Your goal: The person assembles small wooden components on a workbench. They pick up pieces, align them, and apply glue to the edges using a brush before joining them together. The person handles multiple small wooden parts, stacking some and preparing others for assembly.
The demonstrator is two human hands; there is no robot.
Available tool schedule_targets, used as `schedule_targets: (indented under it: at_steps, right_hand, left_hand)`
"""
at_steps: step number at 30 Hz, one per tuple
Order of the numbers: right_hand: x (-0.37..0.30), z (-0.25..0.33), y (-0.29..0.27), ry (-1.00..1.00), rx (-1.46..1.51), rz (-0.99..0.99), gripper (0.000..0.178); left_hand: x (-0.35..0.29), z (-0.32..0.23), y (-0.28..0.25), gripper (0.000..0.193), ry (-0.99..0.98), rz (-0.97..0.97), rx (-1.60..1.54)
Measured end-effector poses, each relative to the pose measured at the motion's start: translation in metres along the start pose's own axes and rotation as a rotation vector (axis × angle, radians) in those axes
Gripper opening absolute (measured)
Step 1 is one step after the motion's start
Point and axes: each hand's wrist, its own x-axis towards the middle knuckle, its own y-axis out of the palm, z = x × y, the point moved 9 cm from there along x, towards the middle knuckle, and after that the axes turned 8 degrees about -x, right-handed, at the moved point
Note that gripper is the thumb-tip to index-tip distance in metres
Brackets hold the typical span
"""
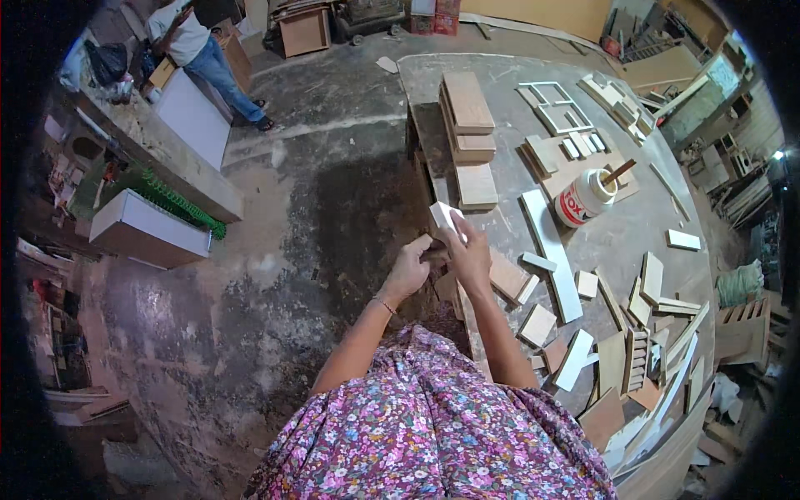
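Observation:
My right hand (pixel 470 257) is closed around a small white wooden block (pixel 444 217) near the left edge of the worktable (pixel 508 79). Just left of it, my left hand (pixel 407 271) has its fingers curled together at the table's edge; what they pinch, if anything, I cannot make out. Beyond the white block, light wooden blocks (pixel 477 187) are lined up along the same edge, with longer stacked boards (pixel 467 104) farther off. Right of my right hand, a flat light board (pixel 510 277) lies on the tabletop.
A white tub (pixel 585 197) with a stick in it stands on the table, beside a long white strip (pixel 552 254). Many wood offcuts (pixel 637 333) crowd the near right. A white frame (pixel 554 107) lies farther back. At the far left stands a person (pixel 204 50) near a white panel (pixel 193 118).

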Motion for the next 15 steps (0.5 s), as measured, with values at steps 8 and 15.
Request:
schedule_targets:
  at_steps: [8,15]
  right_hand:
    - [-0.052,0.017,-0.001,-0.123,-0.038,-0.075,0.047]
    - [-0.007,0.007,0.0,0.005,-0.031,-0.01,0.048]
  left_hand:
    - [0.003,0.025,-0.027,0.034,-0.033,-0.086,-0.047]
    - [0.0,0.037,-0.005,0.031,-0.05,-0.011,-0.17]
